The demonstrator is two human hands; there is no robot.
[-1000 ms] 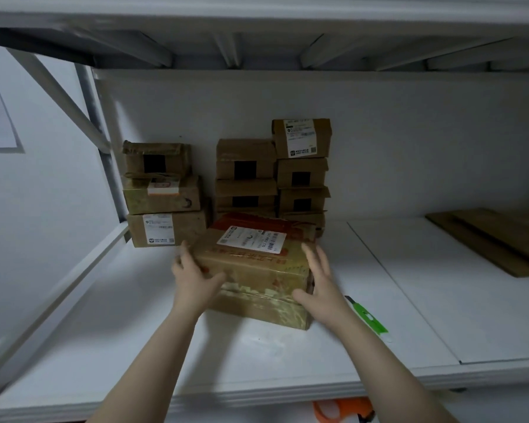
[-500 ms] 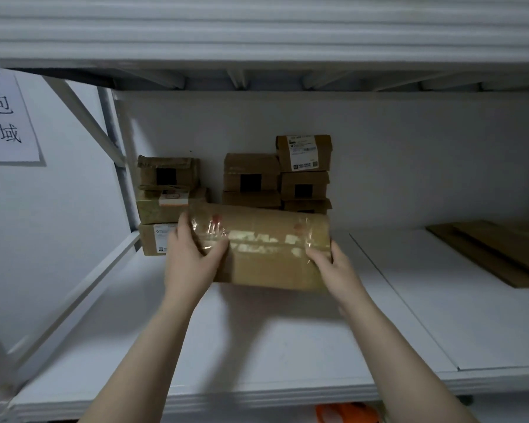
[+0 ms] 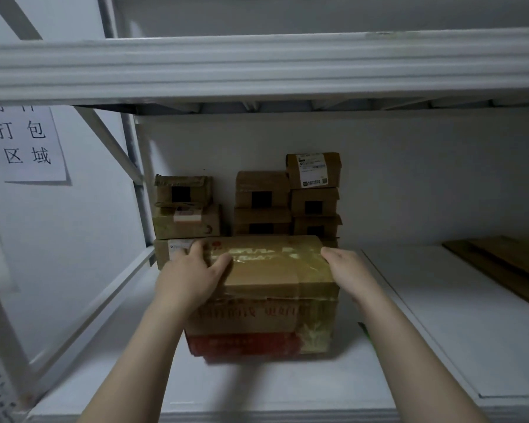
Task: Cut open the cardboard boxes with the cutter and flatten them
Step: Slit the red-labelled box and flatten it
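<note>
A brown cardboard box (image 3: pixel 266 288) with clear tape across its top and a red printed front stands in the middle of the white shelf (image 3: pixel 440 331). My left hand (image 3: pixel 187 276) grips its top left corner, thumb lying on the taped top. My right hand (image 3: pixel 348 273) presses flat against the box's right side with the fingers straight. Of the green cutter (image 3: pixel 364 329) only a sliver shows, on the shelf behind my right forearm.
Behind the box, small taped boxes stand in a left stack (image 3: pixel 185 221) and taller stacks (image 3: pixel 313 206) against the back wall. Flattened cardboard (image 3: pixel 507 264) lies at the right. The upper shelf beam (image 3: pixel 257 68) hangs low overhead. A paper sign (image 3: pixel 25 145) is on the left wall.
The box was lifted off the shelf, turned over in both hands and brought down; its taped side is now up and its red print faces me. The view tilted upward.
</note>
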